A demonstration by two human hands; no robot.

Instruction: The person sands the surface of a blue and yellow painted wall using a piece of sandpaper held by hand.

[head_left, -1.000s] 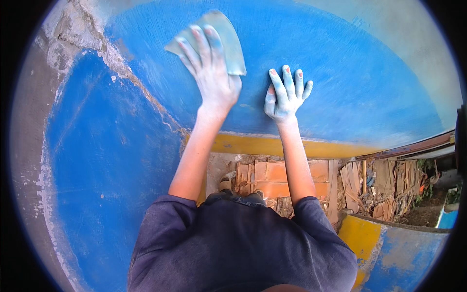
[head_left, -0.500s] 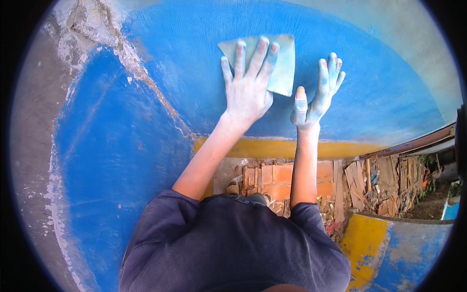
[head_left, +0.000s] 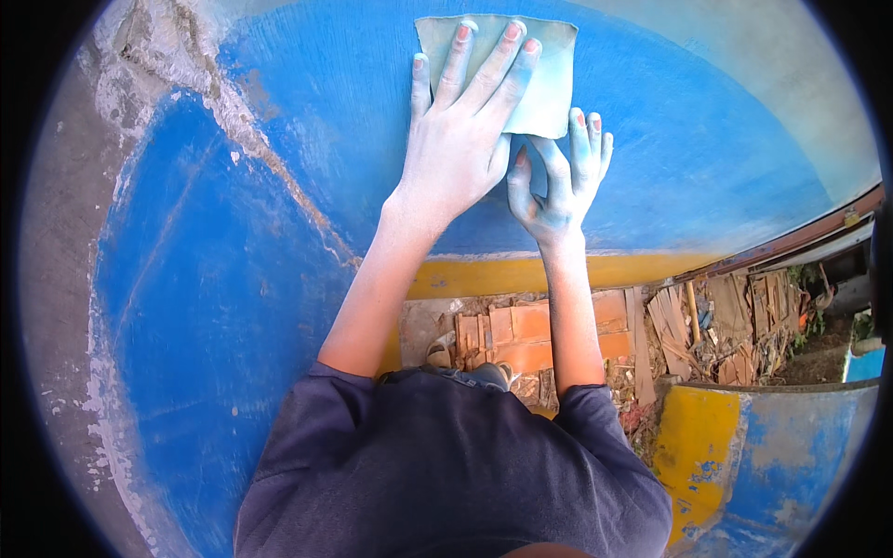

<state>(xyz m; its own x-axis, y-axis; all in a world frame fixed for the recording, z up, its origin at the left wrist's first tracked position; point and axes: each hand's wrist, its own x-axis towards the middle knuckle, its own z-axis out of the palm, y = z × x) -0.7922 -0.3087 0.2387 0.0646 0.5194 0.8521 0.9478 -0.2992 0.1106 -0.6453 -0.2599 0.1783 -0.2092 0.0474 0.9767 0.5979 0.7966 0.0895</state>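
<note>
While the left hand point(head_left: 456, 149) lies flat with its fingers spread across a pale sheet of sandpaper point(head_left: 521, 70), it presses that sheet against the blue painted wall point(head_left: 707, 158) near the top of the view. Just beside it, the right hand point(head_left: 556, 181) is also open, palm on the wall, its fingertips touching the sheet's lower right edge. Both hands are dusted with blue powder. Left of the hands, a cracked strip of bare grey plaster point(head_left: 233, 121) cuts diagonally through the paint. Below the blue runs a yellow band point(head_left: 502, 276), and under it lie orange bricks point(head_left: 530, 335) and broken wood scraps point(head_left: 735, 321) on the ground. A dark shirt point(head_left: 446, 465) fills the lower middle.
</note>
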